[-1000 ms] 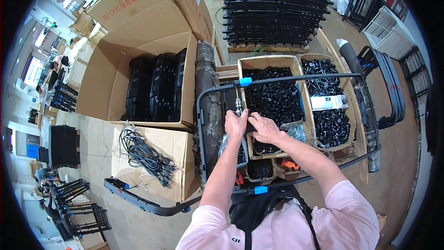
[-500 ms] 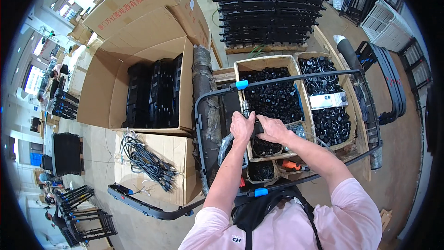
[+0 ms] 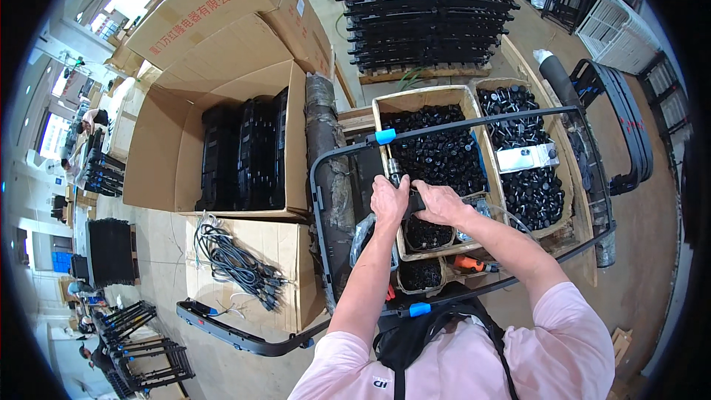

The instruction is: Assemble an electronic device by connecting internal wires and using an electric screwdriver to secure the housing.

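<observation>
Both of my hands are closed around a dark power drill with a silver chuck (image 3: pixel 394 167) pointing away from me. My left hand (image 3: pixel 389 200) wraps its front part. At its rear, my right hand (image 3: pixel 440 204) grips the dark body, which the fingers largely hide. Around my hands lies a large black rounded frame (image 3: pixel 481 123), resting across the parts bins, with a blue clip (image 3: pixel 385 136) on its far bar and another blue clip (image 3: pixel 419 310) on the bar nearest me. Just beyond my hands is a bin of black knobs (image 3: pixel 437 141); smaller black parts (image 3: pixel 428 234) sit below them.
A second bin (image 3: pixel 518 110) holds black-headed bolts and a white package (image 3: pixel 527 158). An orange-and-black tool (image 3: pixel 472 263) lies near my right forearm. To the left stand an open carton (image 3: pixel 296 141) of black parts and a cable bundle (image 3: pixel 233 255). Stacked black frames (image 3: pixel 426 22) rise beyond.
My view has shifted slightly. Both hands stay on the drill in nearly the same place, and the frame has not visibly moved.
</observation>
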